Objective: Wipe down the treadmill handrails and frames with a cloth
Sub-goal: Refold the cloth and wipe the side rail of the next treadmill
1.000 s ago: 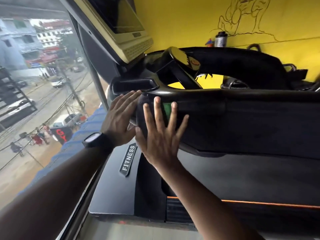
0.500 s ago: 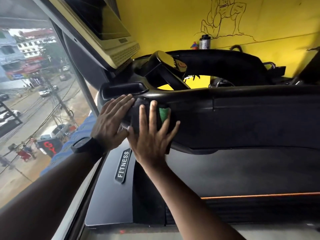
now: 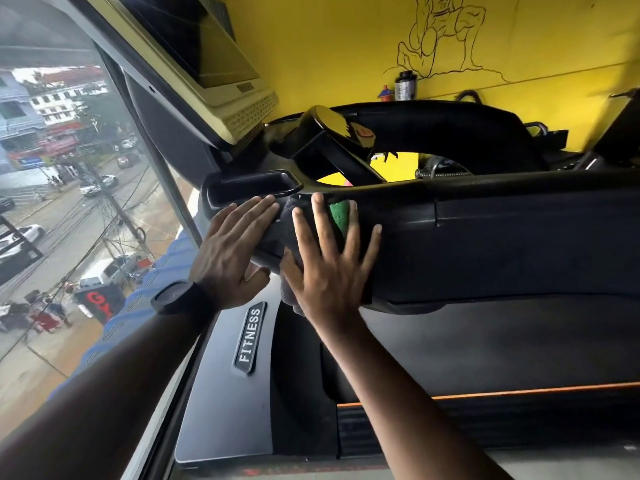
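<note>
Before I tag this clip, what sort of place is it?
Probably an upper-floor gym: a treadmill frame with a FITNESS badge, a muscular figure drawn on the yellow wall, and a street below the window.

— What colour is the cloth (image 3: pixel 338 218)?
— Green, partly dark grey. The treadmill frame (image 3: pixel 502 244) is black, with an orange stripe (image 3: pixel 519 393).
— The far wall (image 3: pixel 329 46)?
— Yellow, with a black line drawing (image 3: pixel 446 32).
</note>
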Demonstrator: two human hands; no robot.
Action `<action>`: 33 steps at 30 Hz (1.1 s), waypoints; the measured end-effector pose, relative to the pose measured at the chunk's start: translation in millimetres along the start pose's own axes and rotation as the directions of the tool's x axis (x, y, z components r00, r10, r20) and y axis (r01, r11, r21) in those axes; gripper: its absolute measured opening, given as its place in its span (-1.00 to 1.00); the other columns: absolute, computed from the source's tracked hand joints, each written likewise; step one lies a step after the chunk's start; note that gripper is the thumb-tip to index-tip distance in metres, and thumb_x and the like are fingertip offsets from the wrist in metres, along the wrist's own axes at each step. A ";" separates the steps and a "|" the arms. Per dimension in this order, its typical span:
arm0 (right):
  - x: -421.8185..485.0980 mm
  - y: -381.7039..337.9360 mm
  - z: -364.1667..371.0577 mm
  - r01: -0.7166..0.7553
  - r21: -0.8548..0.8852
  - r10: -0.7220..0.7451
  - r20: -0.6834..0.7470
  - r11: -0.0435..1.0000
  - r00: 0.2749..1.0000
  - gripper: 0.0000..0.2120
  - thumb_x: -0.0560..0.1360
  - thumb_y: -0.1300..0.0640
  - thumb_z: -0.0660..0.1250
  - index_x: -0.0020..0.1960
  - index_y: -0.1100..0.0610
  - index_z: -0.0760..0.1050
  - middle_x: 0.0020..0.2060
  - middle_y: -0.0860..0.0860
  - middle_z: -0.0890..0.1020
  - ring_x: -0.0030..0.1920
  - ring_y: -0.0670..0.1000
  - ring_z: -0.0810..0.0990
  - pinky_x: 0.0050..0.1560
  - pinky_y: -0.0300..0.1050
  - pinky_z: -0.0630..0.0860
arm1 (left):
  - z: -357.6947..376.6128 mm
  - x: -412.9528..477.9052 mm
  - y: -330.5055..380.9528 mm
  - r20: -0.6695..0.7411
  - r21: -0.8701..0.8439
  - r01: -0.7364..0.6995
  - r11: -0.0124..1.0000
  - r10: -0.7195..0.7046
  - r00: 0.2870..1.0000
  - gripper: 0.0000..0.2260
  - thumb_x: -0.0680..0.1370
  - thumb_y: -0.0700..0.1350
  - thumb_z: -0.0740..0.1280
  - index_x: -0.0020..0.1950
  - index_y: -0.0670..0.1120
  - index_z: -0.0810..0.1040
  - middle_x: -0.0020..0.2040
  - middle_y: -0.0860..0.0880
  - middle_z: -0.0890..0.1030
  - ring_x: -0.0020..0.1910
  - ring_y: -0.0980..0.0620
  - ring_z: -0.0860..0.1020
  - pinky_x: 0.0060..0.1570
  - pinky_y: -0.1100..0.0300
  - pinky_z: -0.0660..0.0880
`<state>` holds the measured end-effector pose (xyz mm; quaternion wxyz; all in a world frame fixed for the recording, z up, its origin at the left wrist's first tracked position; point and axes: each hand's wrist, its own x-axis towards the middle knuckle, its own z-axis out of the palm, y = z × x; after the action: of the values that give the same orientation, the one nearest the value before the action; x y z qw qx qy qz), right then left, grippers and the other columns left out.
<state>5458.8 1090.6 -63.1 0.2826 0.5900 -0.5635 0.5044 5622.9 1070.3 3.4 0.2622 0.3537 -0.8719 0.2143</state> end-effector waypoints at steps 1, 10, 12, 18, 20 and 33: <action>1.0 12.0 -1.8 -0.003 -0.003 0.003 -0.011 1.000 1.000 -0.51 0.61 -0.16 0.29 0.50 -0.05 0.44 0.54 0.02 0.37 0.54 0.28 0.25 0.49 0.44 0.06 | 0.6 -0.2 -0.1 0.000 0.008 -0.003 1.000 0.003 1.000 -0.28 0.42 0.03 0.29 0.55 -0.19 0.27 0.55 -0.11 0.29 0.54 -0.10 0.24 0.45 -0.20 0.22; 4.6 11.3 -7.4 -0.059 0.022 0.061 -0.074 0.998 0.995 -0.52 0.58 -0.09 0.30 0.46 0.02 0.50 0.50 0.03 0.43 0.50 0.33 0.30 0.48 0.38 0.16 | 5.5 5.5 9.1 -0.046 0.067 0.044 0.997 -0.041 0.998 -0.32 0.40 0.05 0.25 0.50 -0.19 0.36 0.50 -0.12 0.38 0.49 -0.12 0.34 0.42 -0.20 0.23; 16.0 31.4 -11.6 0.082 0.000 -0.082 -0.070 0.997 0.994 -0.54 0.57 -0.09 0.33 0.43 0.01 0.53 0.48 0.01 0.46 0.50 0.28 0.33 0.48 0.36 0.17 | 7.2 8.1 11.3 -0.068 0.070 0.043 0.997 -0.038 0.997 -0.34 0.42 0.06 0.24 0.48 -0.20 0.38 0.49 -0.13 0.40 0.47 -0.13 0.36 0.41 -0.20 0.24; -14.1 60.8 -10.3 -0.351 0.038 0.352 -0.203 0.935 0.914 -0.57 0.58 -0.04 0.30 0.41 0.08 0.53 0.48 0.10 0.45 0.39 0.38 0.39 0.40 0.39 0.28 | 9.4 10.2 16.6 -0.090 0.091 0.038 0.995 -0.029 0.995 -0.35 0.44 0.06 0.24 0.48 -0.21 0.38 0.49 -0.14 0.40 0.46 -0.14 0.37 0.37 -0.16 0.28; -8.9 36.4 -6.7 -0.248 0.028 0.250 -0.155 0.968 0.956 -0.54 0.57 -0.05 0.30 0.44 0.06 0.51 0.49 0.08 0.45 0.42 0.38 0.38 0.43 0.39 0.26 | 9.3 12.8 16.8 -0.064 0.101 0.032 0.994 -0.026 0.998 -0.35 0.44 0.07 0.25 0.48 -0.20 0.38 0.49 -0.13 0.40 0.46 -0.14 0.38 0.35 -0.15 0.30; 6.6 33.6 -9.5 0.001 0.015 0.001 -0.100 1.000 0.995 -0.52 0.55 -0.05 0.33 0.44 0.04 0.51 0.48 0.03 0.46 0.49 0.32 0.32 0.46 0.34 0.21 | 5.1 20.3 26.3 0.024 0.150 0.020 0.988 -0.024 0.999 -0.28 0.42 0.12 0.27 0.52 -0.19 0.33 0.51 -0.13 0.36 0.49 -0.11 0.34 0.36 -0.13 0.29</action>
<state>5423.2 1089.8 -61.8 0.3058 0.5663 -0.5449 0.5375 5589.8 1074.4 6.9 0.2259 0.3845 -0.8527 0.2719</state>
